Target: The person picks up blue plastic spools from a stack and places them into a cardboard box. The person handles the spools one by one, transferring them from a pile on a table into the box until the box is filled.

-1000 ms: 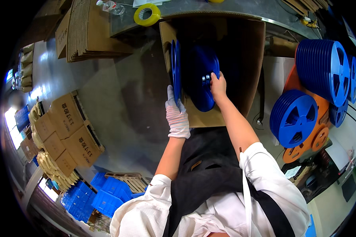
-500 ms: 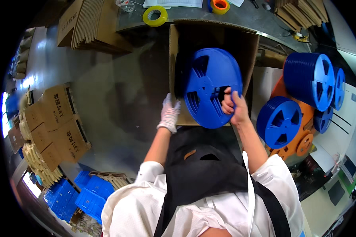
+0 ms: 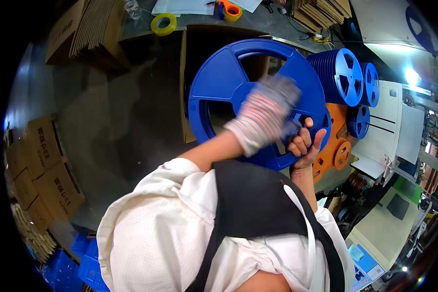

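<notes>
A large blue plastic reel (image 3: 221, 87) with wide cut-outs faces me, held up in front of my body. Behind its right edge another blue rim shows, so at least two reels seem to be together. My right hand (image 3: 304, 146), bare, grips them at the lower right, fingers through a cut-out and thumb outside the rim. Across the middle of the front reel lies my left hand (image 3: 270, 109), in a striped glove; motion smears its fingers. An open cardboard box (image 3: 187, 130) stands behind the reels, which hide most of it.
On the right, a stack of blue reels (image 3: 349, 78) stands beside orange reels (image 3: 342, 155). The grey bench (image 3: 258, 27) beyond the box carries clear yellowish tape (image 3: 163, 24) and a tape roll with orange (image 3: 231, 10). Folded cartons (image 3: 100, 36) lean at far left.
My left hand has come up from beside the box onto the reel. The reels have risen out of the box toward me and the right, still in my right hand. The view has turned right.
</notes>
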A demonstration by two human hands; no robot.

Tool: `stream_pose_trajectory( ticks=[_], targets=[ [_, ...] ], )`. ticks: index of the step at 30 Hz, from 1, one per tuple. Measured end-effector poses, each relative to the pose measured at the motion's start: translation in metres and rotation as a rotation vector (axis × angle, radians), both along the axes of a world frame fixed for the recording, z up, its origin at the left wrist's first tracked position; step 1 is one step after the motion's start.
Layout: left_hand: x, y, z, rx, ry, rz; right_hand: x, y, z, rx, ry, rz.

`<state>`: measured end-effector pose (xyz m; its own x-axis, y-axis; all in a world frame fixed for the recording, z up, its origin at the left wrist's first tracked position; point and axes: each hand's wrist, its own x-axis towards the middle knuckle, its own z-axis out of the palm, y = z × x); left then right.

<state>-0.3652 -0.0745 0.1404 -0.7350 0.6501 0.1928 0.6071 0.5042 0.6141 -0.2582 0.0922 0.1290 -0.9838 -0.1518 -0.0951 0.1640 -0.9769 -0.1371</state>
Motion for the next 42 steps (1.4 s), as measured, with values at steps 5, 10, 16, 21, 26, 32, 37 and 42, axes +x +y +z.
stream_pose_trajectory(
  ticks=[5,10,16,21,26,32,37,42],
  targets=[
    [-0.004,-0.031,-0.035,0.02,-0.004,0.177,0.018,0.012,0.026,0.048,0.062,-0.14],
    [-0.022,-0.103,-0.156,-0.246,-0.174,0.6,0.014,0.035,0.034,0.175,0.084,-0.218],
    [0.004,-0.072,-0.093,0.257,0.089,0.58,-0.014,0.023,0.043,0.282,0.099,-0.202],
    [0.008,-0.016,-0.044,0.334,-0.894,0.259,-0.039,-0.058,0.06,0.827,0.072,0.039],
    [0.022,-0.047,-0.086,1.377,-1.382,0.15,-0.042,-0.065,0.067,1.199,-0.017,-0.008],
    [0.015,-0.1,-0.047,1.857,-1.63,-0.085,-0.024,-0.001,0.036,0.987,-0.102,-0.236],
    [0.017,-0.092,-0.053,2.086,-1.651,-0.366,-0.022,-0.018,0.025,1.099,-0.429,-0.3],
    [0.015,-0.076,-0.046,2.117,-1.677,-0.53,-0.026,-0.021,0.021,1.015,-0.389,-0.251]
  ],
)
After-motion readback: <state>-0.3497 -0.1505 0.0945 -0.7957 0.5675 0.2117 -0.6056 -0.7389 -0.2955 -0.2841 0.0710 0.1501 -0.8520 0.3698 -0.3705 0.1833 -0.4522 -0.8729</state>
